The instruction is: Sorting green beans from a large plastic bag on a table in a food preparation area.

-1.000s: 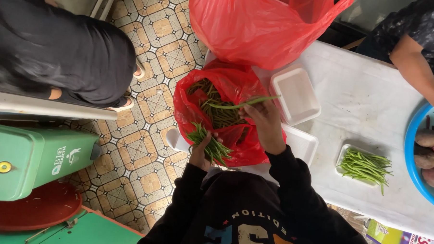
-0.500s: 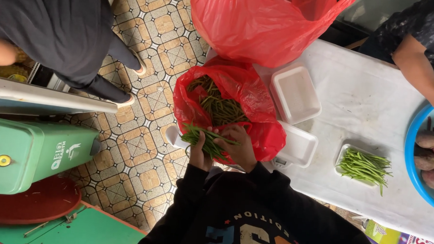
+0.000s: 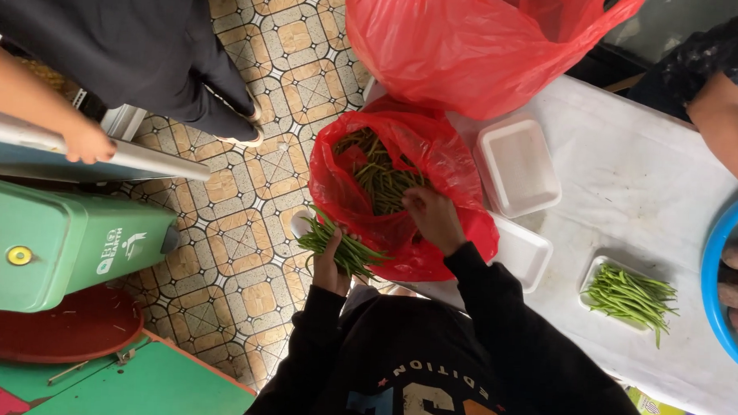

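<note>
Step in hand: gathering green beans out of the small red bag [image 3: 402,200] into a bundle, judged from how the hands sit.
Left hand [image 3: 328,267]: fingers closed around a bunch of green beans [image 3: 335,246], held just outside the bag's near edge.
Right hand [image 3: 434,220]: inside the bag's mouth, fingers curled down onto the loose beans [image 3: 378,179]; whether it grips any cannot be told.
Beans' place: most lie in the bag at the table's edge; 1 portion lies on a filled white tray [image 3: 628,294].
Next move calls for: likely pinching a few beans and laying them parallel against the bunch.
Nearby: 2 empty foam trays [image 3: 517,168], a large red bag [image 3: 473,47], a blue basin [image 3: 721,302].
</note>
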